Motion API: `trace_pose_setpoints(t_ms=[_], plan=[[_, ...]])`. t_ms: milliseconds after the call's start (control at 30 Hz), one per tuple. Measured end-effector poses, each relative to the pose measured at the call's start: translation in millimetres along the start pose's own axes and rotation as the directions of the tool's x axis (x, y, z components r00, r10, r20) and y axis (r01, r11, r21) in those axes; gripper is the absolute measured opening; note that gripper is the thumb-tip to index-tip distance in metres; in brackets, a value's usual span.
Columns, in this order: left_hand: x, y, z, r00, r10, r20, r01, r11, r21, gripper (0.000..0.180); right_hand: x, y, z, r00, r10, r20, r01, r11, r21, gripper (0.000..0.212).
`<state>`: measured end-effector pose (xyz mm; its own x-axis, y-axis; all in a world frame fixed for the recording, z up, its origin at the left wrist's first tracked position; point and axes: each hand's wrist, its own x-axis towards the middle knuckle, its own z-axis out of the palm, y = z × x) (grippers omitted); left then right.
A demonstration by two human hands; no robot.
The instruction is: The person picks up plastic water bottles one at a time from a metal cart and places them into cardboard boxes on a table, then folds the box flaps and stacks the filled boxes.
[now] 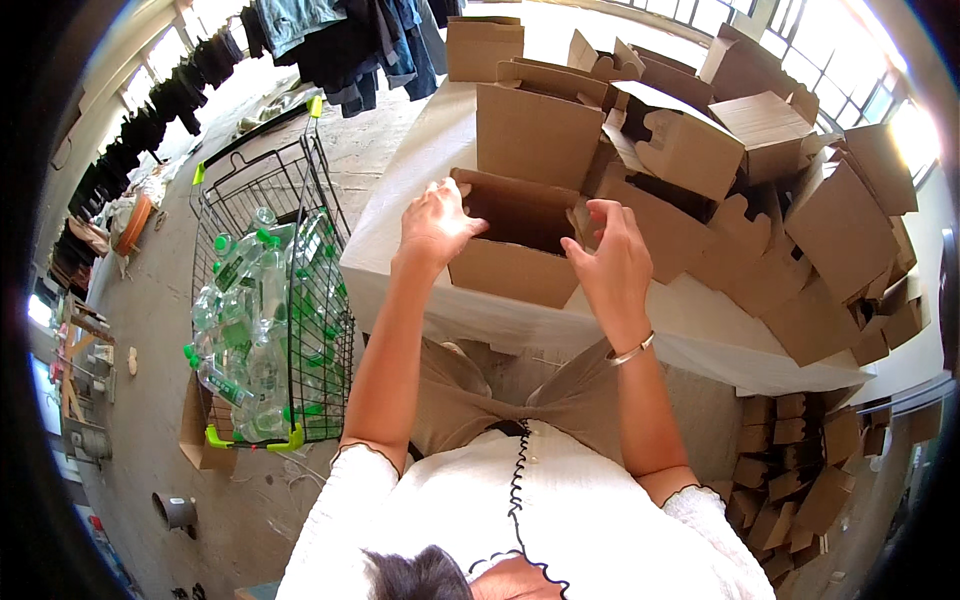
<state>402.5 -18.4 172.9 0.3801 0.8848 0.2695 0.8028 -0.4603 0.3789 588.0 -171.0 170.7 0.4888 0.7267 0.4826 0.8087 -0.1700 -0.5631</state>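
An open brown cardboard box (512, 270) stands near the front edge of a table with a white cover, its dark inside facing up. At its left end is my left hand (437, 222), thumb stretched over the opening and fingers apart; whether it touches the rim I cannot tell. My right hand (612, 250), a bracelet on its wrist, hovers at the box's right end with thumb and bent fingers spread. A small flap stands up beside the right fingers. Neither hand visibly grips anything.
Behind and right, many open cardboard boxes (538, 135) pile up on the white-covered table (385, 275). Left stands a wire shopping cart (322, 350) full of green-capped plastic bottles (262, 330). More boxes (790, 460) are stacked low at right. Clothes (350, 45) hang beyond; a grey bucket (175, 510) lies on the floor.
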Motion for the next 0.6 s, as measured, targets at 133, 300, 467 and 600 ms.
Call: trace_pose_setpoints(t_ms=[133,300,467,600], plan=[[0.7,-12.1,-2.8,0.990,-0.100,0.096,0.105,0.993,-0.051,0.046,11.9,11.0,-3.8,0.982,0.022,0.187,0.011,0.985,-0.174,0.028],[-14.3,-54.3,23.5,0.941,-0.297,0.164,0.325,0.654,-0.683,0.044,23.8,37.1,8.1,0.988,0.035,0.147,-0.020,0.994,-0.104,0.021],[-41.4,-89.8,80.1,0.868,-0.298,0.397,0.335,-0.240,-0.911,0.035,18.8,112.7,55.0,0.973,0.144,0.178,-0.210,0.872,0.443,0.025],[-57.2,-88.7,107.2,0.874,-0.275,0.401,0.269,-0.415,-0.869,0.049,-2.4,92.5,62.8,0.859,0.377,0.345,-0.509,0.560,0.654,0.035]])
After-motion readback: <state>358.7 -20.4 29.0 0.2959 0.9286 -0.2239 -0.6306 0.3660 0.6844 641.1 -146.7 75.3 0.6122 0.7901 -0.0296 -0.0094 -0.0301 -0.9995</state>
